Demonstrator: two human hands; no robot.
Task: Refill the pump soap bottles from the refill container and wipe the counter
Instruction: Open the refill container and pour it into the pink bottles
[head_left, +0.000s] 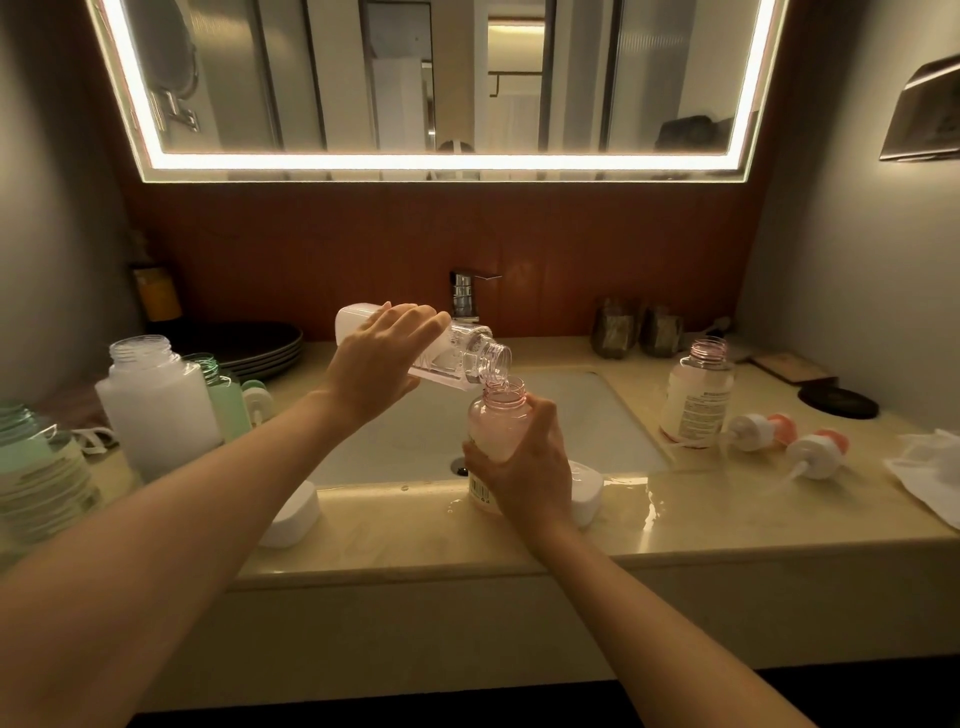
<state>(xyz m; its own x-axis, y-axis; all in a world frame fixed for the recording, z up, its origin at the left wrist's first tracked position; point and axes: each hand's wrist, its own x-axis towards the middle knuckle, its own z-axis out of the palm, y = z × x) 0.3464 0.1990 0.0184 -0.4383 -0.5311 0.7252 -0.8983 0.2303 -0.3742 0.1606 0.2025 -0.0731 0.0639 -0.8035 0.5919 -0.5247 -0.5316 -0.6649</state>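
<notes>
**Head view of a bathroom vanity.** The left hand (384, 358) curls over a clear, squarish plastic refill container (457, 353). It holds the container tilted, with the open threaded mouth pointing down and to the right. That mouth sits directly above the neck of a pink translucent plastic bottle (500, 423), and the two openings almost meet.

The right hand (524, 460) wraps fingers and thumb round the lower body of this pink bottle. The bottle stands upright on the beige stone surface (727, 525), at the front rim of the white sink basin (582, 415). A wet patch (631, 501) shines on the surface just right of that hand.

One white rounded cap (291, 514) lies left of the bottle. Another white cap (589, 493) is partly hidden behind the right wrist.

Right of the basin stands a second pink bottle with a printed label (696, 400), uncapped. Near it, two white-and-pink pump heads (761, 431) (818, 454) lie on their sides. A crumpled white cloth (930, 467) lies at the far right.

Left of the basin stands a large milky-white open bottle (156, 405), with a green translucent bottle (228, 395) just behind it. A chrome tap (465, 296) rises behind the basin.
</notes>
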